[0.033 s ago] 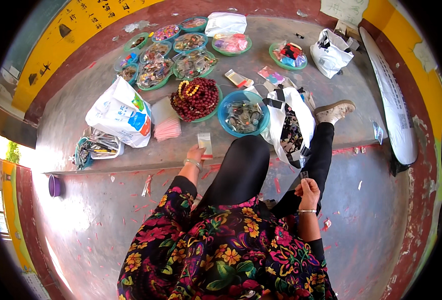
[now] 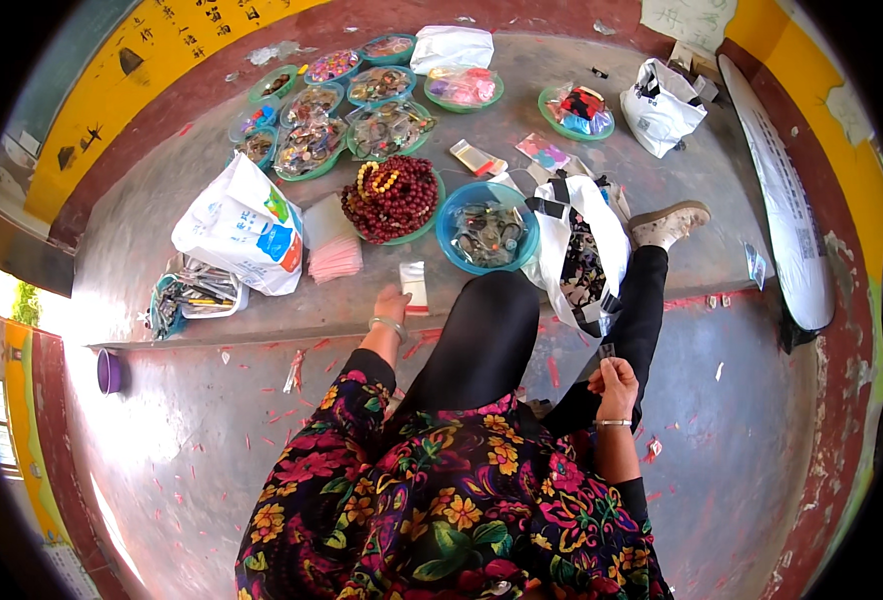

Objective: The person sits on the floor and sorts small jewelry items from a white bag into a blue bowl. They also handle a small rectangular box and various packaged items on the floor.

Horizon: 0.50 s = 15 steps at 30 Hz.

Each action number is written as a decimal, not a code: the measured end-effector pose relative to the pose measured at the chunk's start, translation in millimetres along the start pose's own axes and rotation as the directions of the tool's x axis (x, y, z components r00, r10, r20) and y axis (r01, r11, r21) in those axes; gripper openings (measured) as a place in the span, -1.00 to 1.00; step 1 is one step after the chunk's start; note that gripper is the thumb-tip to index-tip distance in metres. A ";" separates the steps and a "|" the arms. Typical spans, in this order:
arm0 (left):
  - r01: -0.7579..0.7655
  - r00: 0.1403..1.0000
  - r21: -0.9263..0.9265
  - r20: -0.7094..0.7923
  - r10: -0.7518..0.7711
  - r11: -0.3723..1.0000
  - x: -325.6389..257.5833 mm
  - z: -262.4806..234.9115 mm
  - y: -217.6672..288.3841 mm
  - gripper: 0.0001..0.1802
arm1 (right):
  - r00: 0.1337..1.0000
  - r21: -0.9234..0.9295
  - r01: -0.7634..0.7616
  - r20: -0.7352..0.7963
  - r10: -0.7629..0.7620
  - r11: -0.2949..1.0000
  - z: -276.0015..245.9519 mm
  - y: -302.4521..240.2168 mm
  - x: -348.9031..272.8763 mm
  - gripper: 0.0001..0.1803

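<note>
My left hand [image 2: 392, 304] is by the platform's front edge, its fingers drawn together at the side of a small clear plastic bag [image 2: 414, 285] with a red strip at its lower end. The fingertips are slightly blurred. Over my outstretched leg, my right hand [image 2: 616, 386] pinches a small dark flat piece [image 2: 608, 351], too small to name. A blue-green bowl [image 2: 445, 240] of bagged trinkets stands beyond my bent knee. Right of it, an open white bag [image 2: 617, 240] holds dark, flecked small items. A stack of pink-edged plastic bags [image 2: 335, 258] lies beyond my left hand.
Dark red bead strings [image 2: 392, 205] fill a green bowl. Several bowls of packaged trinkets [image 2: 307, 145] stand at the far left. A white carrier bag [image 2: 242, 225] is beside a basket of pens [image 2: 210, 288]. A long white wrapped object [image 2: 782, 190] leans at the right wall.
The small plastic bag has shifted slightly right and tilted beside my left fingers, and its surface looks whiter. My left hand has barely moved; the right hand stays in place.
</note>
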State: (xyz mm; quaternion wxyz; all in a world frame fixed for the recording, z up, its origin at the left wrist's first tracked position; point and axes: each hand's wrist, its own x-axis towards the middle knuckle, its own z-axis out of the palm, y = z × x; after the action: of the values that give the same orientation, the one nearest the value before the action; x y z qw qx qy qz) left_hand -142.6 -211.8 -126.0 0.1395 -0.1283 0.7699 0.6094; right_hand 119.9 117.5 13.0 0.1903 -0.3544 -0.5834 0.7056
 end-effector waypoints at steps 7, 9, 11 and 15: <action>-0.081 0.995 0.111 -0.040 0.086 0.991 -30.7 13.4 47.6 -0.69 | 0.991 0.071 -0.134 0.001 0.135 0.988 -3.9 2.0 -2.0 -0.89; -0.159 0.978 -0.038 0.133 0.162 0.987 -68.2 23.8 98.9 -0.70 | 0.968 0.248 -0.248 0.096 0.231 0.937 -0.5 -3.7 -1.8 -0.89; -0.387 0.856 -0.160 0.304 0.419 0.908 -99.4 42.4 127.6 -0.70 | 0.941 0.377 -0.318 0.240 0.241 0.870 1.8 -5.2 1.9 -0.89; -0.775 0.327 -0.267 0.606 0.726 0.572 -175.3 76.8 192.8 -0.52 | 0.866 0.443 -0.462 0.413 0.282 0.769 22.8 -34.5 -7.9 -0.89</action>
State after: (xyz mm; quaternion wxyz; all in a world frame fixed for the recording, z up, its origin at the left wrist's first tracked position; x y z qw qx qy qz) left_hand -46.3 -88.8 96.3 0.1081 0.4701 0.6581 0.5781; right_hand 103.7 104.9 49.8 0.0367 -0.2779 -0.3064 0.9097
